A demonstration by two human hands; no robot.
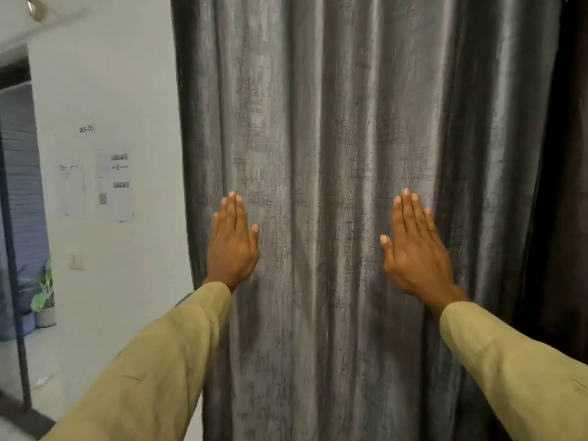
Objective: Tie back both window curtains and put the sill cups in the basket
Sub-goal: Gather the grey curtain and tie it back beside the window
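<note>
Well, our left grip [234, 246] and right grip [413, 253] both lie flat with straight fingers on the grey curtain [318, 122], holding nothing, one near its left edge and the other toward its right side. It hangs in long vertical folds, with the white wall [127, 90] to its left. We judge it soft, fairly heavy and a little slick, so we would gather its folds at mid-height into one bundle. We see no cups or basket.

Pale floor [36, 354]; potted plants [44, 310] standing on it, far left.
</note>
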